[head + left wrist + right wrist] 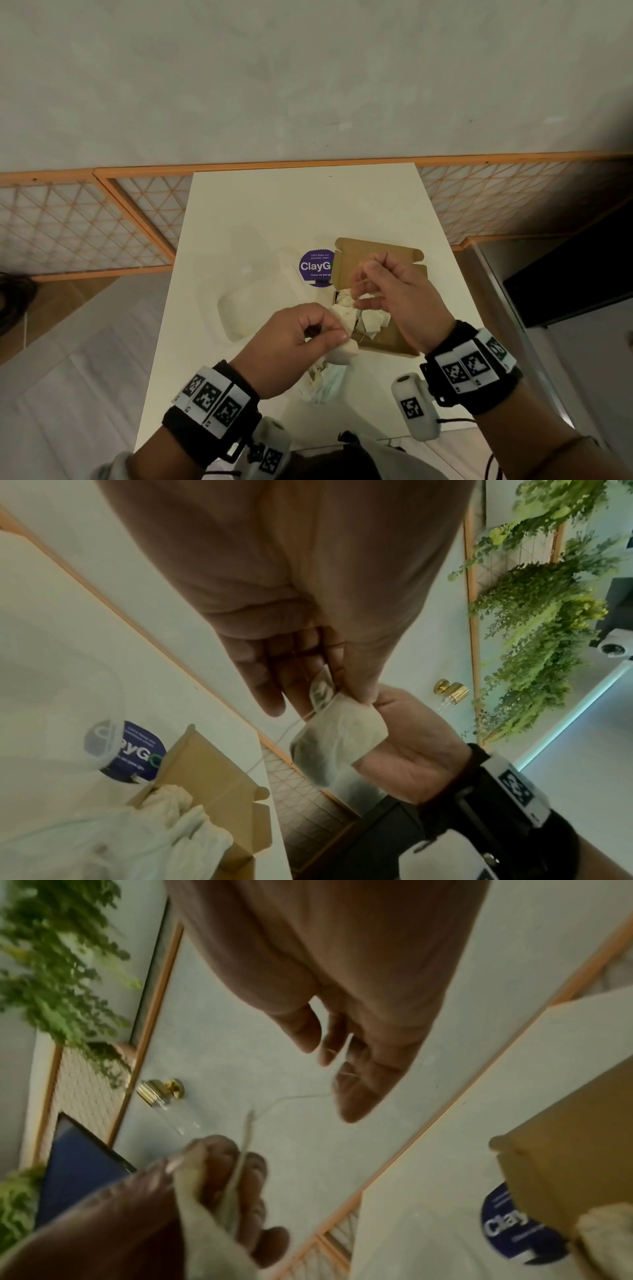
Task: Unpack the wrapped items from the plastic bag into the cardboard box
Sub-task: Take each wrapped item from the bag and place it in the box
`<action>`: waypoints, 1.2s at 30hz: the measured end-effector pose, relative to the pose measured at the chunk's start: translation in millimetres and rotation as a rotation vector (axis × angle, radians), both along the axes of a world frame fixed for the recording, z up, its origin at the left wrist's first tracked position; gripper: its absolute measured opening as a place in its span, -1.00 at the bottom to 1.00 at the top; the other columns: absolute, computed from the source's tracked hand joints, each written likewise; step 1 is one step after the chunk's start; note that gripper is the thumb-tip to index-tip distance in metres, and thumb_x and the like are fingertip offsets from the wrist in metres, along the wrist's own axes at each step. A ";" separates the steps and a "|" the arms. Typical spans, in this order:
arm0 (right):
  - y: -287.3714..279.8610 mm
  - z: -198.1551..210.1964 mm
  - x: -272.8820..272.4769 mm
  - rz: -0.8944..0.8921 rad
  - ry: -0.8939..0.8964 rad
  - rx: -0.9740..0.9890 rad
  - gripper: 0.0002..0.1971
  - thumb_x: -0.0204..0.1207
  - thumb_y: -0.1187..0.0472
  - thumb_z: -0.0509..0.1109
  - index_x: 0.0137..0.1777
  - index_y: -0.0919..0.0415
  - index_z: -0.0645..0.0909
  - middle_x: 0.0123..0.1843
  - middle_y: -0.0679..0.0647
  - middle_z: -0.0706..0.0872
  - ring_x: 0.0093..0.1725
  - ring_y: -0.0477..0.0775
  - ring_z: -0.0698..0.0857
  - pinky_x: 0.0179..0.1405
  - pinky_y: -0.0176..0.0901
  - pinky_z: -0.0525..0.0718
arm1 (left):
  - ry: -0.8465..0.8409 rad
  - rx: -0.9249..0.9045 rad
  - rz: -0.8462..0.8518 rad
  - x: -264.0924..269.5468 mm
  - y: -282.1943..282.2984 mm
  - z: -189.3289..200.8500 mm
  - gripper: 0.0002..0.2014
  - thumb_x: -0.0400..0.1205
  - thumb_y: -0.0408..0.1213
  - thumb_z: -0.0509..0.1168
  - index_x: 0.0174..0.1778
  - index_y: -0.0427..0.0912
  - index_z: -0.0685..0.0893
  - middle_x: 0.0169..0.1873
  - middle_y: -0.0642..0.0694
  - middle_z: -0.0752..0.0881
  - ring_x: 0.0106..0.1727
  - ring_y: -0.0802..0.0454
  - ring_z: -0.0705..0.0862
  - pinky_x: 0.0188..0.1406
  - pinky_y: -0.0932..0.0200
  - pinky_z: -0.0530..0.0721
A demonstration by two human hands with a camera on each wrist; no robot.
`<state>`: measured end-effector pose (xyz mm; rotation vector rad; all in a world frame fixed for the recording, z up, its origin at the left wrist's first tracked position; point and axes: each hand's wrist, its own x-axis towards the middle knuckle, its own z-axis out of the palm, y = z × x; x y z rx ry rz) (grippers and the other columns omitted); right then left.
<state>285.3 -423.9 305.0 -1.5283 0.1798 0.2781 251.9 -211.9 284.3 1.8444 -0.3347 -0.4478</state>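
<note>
Left hand [301, 337] pinches the wrapped item [344, 329]; right hand [394, 291] pinches its string [274, 746]; best draw gently, over the cardboard box [376, 260].

The bench [274, 205] is cream. The box [376, 255] is plain brown; at its 9 o'clock a purple sticker [313, 265] bears white lettering. Wristbands [212, 399] are black with black-and-white checkered tags.

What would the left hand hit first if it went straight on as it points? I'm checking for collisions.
Probably the crumpled wrappings in the cardboard box, just past the bundle the left hand pinches, though height is unclear.
</note>
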 end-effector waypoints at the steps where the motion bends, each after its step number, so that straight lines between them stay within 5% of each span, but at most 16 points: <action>1: -2.1 -3.1 0.3 -0.032 0.011 -0.087 -0.80 0.82 0.19 0.26 0.20 0.34 0.60 0.01 0.19 0.77 0.00 0.10 0.75 0.03 0.06 0.84 | -0.002 0.013 0.009 0.8 2.4 -0.7 -0.87 0.69 -0.23 0.48 -0.17 0.02 0.79 -0.18 0.10 0.83 -0.14 0.18 0.76 -0.01 0.15 0.74; 4: -5.1 -8.4 -2.4 -0.019 -0.014 -0.286 -0.89 0.76 0.14 0.36 0.20 0.02 0.69 0.12 0.03 0.79 0.11 0.03 0.77 0.16 0.01 0.81 | -0.019 0.041 0.025 2.1 8.7 -2.4 -0.87 0.69 -0.20 0.47 -0.17 0.05 0.79 -0.15 0.11 0.85 -0.09 0.12 0.80 0.06 0.11 0.76; 8: -1.7 -10.6 -14.9 0.131 -0.162 -0.423 -0.85 0.68 0.03 0.46 0.21 -0.13 0.75 0.11 -0.15 0.80 0.11 -0.23 0.73 0.05 -0.47 0.66 | -0.061 0.066 0.029 3.8 11.8 -2.0 -0.87 0.70 -0.20 0.46 -0.16 0.06 0.79 -0.14 0.11 0.84 -0.06 0.09 0.80 0.03 0.22 0.72; 14: 13.8 -13.6 -19.0 0.288 -0.263 -0.249 -0.87 0.70 0.19 0.47 0.00 0.12 0.85 -0.18 0.00 0.83 -0.17 -0.14 0.72 -0.10 -0.28 0.66 | -0.077 0.049 0.036 6.2 11.0 0.7 -0.90 0.71 -0.19 0.44 -0.12 -0.01 0.78 -0.12 0.05 0.82 -0.01 0.01 0.80 0.10 0.11 0.75; 21: 15.1 -20.9 -15.4 0.213 -0.342 -0.425 -0.87 0.74 0.13 0.42 -0.05 0.06 0.74 -0.36 -0.30 0.63 -0.39 -0.19 0.56 -0.34 -0.45 0.45 | -0.245 0.236 0.091 8.4 15.2 -5.9 -0.93 0.67 0.00 0.45 -0.11 0.18 0.82 0.07 0.24 0.59 0.26 0.13 0.63 0.27 0.33 0.53; 28: 16.9 -22.7 -17.2 0.370 -0.314 -0.422 -0.83 0.81 0.10 0.28 -0.01 0.08 0.61 -0.36 -0.05 0.65 -0.41 -0.02 0.71 -0.31 0.15 0.75 | -0.261 0.194 0.155 12.3 7.9 -3.9 -0.88 0.74 -0.17 0.40 -0.11 0.12 0.75 -0.21 0.15 0.77 -0.11 0.07 0.75 -0.07 0.05 0.72; 32: 16.8 -23.7 -15.0 0.372 -0.234 -0.301 -0.83 0.79 0.06 0.32 0.08 0.14 0.64 -0.22 0.06 0.79 -0.25 0.00 0.83 -0.26 -0.03 0.73 | -0.212 0.142 0.268 12.9 4.6 -5.4 -0.87 0.74 -0.19 0.39 -0.10 0.11 0.75 -0.22 0.20 0.82 -0.14 0.13 0.78 -0.13 0.26 0.70; 36: 18.2 -25.6 -12.8 0.388 -0.211 -0.227 -0.85 0.70 0.09 0.45 0.08 0.18 0.68 -0.17 0.14 0.84 -0.25 0.02 0.76 -0.24 -0.16 0.68 | -0.200 0.100 0.294 15.6 2.2 -1.7 -0.91 0.74 -0.17 0.40 -0.07 0.07 0.76 -0.23 0.16 0.83 -0.14 0.10 0.80 -0.13 0.27 0.72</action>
